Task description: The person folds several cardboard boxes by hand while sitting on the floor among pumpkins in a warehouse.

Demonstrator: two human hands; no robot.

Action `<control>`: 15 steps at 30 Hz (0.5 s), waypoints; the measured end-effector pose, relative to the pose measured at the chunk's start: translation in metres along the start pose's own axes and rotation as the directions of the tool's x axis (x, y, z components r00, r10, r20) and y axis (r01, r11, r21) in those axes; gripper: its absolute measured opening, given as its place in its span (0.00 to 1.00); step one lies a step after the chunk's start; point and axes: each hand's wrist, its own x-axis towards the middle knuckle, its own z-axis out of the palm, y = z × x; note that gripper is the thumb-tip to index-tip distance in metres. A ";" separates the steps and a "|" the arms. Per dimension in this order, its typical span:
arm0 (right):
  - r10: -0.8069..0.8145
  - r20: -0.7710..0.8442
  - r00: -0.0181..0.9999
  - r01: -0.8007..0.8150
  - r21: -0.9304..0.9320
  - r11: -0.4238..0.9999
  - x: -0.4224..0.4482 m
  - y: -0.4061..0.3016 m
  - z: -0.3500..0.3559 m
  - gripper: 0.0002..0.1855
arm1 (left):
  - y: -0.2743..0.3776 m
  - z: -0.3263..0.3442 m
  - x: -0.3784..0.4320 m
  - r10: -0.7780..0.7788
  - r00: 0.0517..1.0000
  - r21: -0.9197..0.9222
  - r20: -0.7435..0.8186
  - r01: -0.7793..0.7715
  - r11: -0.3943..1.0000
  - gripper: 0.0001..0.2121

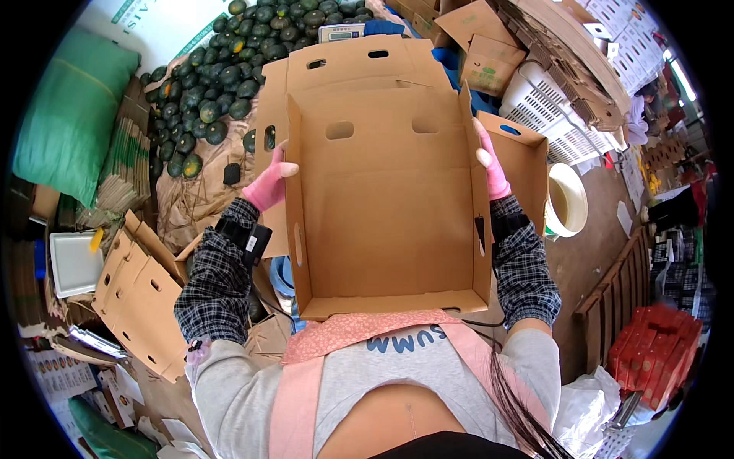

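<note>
Between my two hands is a partly folded cardboard box point(390, 229), its inside facing me, with raised side walls and oval handle holes. My left hand point(270, 179), in a pink glove with pale fingertips, grips the upper left wall. On the upper right wall, my right hand point(491, 163) in a matching glove holds on, with fingers along the outer side. The box's near edge reaches my pink apron point(367, 338). Behind it lies more flat cardboard point(367, 63) with handle cut-outs. Dark green squashes point(229, 77) are heaped beyond, to the upper left.
A digital scale point(342, 34) stands behind the cardboard. Right are a white plastic crate point(533, 92), a white bucket point(566, 201) and a red crate point(654, 356). Left are a cardboard blank point(137, 304), a white tray point(74, 264) and a green sack point(74, 115). A person works at far right.
</note>
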 end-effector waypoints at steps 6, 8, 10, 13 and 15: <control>0.219 0.144 0.965 -0.239 0.143 0.960 -0.015 -0.006 0.010 0.41 | 0.007 0.005 -0.004 -0.195 0.946 0.196 0.260 0.146 0.970 0.36; 0.351 0.234 0.907 -0.410 0.296 0.863 -0.015 0.011 -0.017 0.36 | 0.010 0.006 0.000 -0.267 0.927 0.293 0.262 0.188 0.938 0.34; 0.353 0.137 0.925 -0.379 0.295 0.877 -0.011 0.012 -0.024 0.36 | 0.011 0.000 0.004 -0.152 0.963 0.336 0.220 0.072 0.939 0.30; 0.228 0.133 0.965 -0.209 -0.146 0.967 -0.010 0.027 -0.065 0.34 | -0.004 0.002 0.012 0.183 0.977 0.294 0.111 -0.209 0.933 0.21; -0.128 -0.111 0.986 0.086 -0.317 0.944 -0.010 0.026 -0.047 0.33 | -0.003 0.020 0.010 0.452 0.887 0.308 -0.098 -0.405 0.861 0.15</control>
